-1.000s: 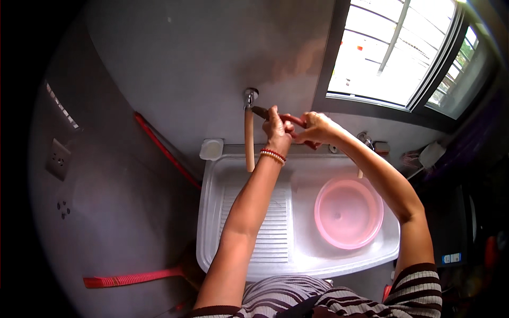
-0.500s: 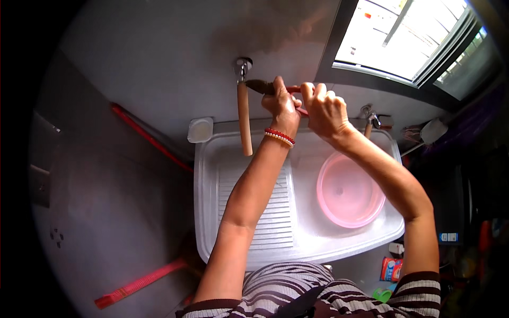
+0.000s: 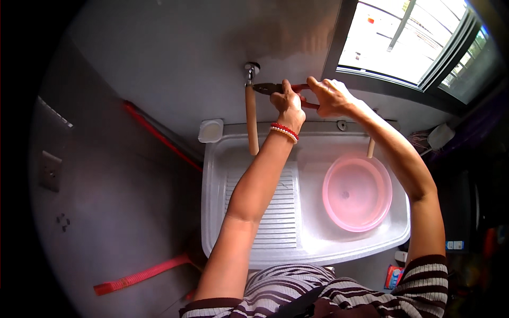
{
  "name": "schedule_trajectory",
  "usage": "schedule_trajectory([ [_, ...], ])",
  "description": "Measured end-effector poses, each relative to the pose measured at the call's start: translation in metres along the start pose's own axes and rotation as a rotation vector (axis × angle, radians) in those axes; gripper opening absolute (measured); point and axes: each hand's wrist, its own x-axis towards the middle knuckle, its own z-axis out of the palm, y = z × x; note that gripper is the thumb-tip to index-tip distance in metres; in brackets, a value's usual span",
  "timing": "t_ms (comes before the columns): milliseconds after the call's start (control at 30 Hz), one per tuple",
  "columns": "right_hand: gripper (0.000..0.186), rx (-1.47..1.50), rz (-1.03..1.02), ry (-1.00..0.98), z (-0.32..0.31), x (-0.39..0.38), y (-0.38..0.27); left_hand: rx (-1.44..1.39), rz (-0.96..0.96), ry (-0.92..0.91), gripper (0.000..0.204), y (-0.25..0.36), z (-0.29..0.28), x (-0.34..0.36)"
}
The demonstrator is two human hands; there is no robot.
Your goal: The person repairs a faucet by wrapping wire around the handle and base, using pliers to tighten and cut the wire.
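Note:
A pair of pliers (image 3: 266,89) with red handles and a dark head lies level in front of the wall. Its jaws touch, or nearly touch, the spot where a tan hose (image 3: 252,119) meets a chrome tap (image 3: 251,71). Closed around the pliers near their pivot is my left hand (image 3: 290,103), with red and white bead bracelets on that wrist. My right hand (image 3: 332,98) grips the handle ends, which are spread apart. Whether the jaws bite on anything cannot be made out.
Below my arms is a white washing sink (image 3: 313,246) with a ribbed board, holding a pink basin (image 3: 358,193). A second hose (image 3: 370,147) hangs at the right. A small white tub (image 3: 211,131) sits at the sink's back left corner. The window (image 3: 397,45) is upper right.
The view has shifted slightly, so the scene sits further right. My right hand has moved out along the handles, showing more of them. More of the pliers' head now shows beside the tap.

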Motion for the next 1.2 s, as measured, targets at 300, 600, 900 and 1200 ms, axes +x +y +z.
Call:
schedule_trajectory([
  [300, 0.052, -0.103, 0.164, 0.199, 0.029, -0.012, -0.016, 0.402, -0.124, -0.355, 0.029, 0.021, -0.062, -0.011],
  [600, 0.051, 0.209, 0.345, 0.12, 0.091, -0.076, 0.005, 0.589, -0.029, -0.455, 0.032, 0.071, -0.198, -0.058],
  [900, 0.064, 1.377, 0.48, 0.51, 0.115, -0.087, -0.128, 0.601, 0.306, -0.364, 0.039, 0.056, -0.181, 0.01],
  [1200, 0.065, 1.379, 0.675, 0.615, 0.109, -0.033, -0.188, 0.704, 0.548, -0.567, 0.036, 0.059, -0.141, 0.046],
])
